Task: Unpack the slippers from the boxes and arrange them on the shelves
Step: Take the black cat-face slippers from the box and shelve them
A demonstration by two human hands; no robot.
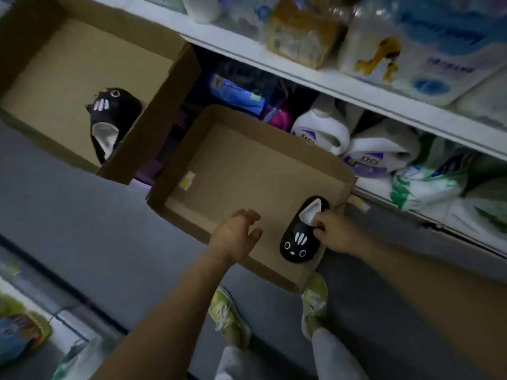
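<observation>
Left box [153, 119]: one black cat slipper [112, 111] lies against its right wall. Near box [241, 171]: left hand [236, 234] hovers over the front edge, fingers spread and holding nothing. Second slipper [299, 237] sits in the front-right corner, pinched at its opening by the right hand [332, 229]. Boxes look almost emptied, two slippers left. Shelves [301, 75] are crowded with packs [384, 152], so little room; no slippers seen there.

Blurred, hidden, cropped

The far box [82, 58] runs off the top-left edge, and its near wall hides the heel end of the far slipper [111, 119]. In the near box [247, 165] the right hand [333, 229] covers one side of the near slipper [301, 231] — the fingertips cannot be made out. Print on the shelf packs [439, 50] is smeared; the yellow sticker [187, 181] is too small to read; the lower-left packs [22, 327] are blurred and cropped.
</observation>
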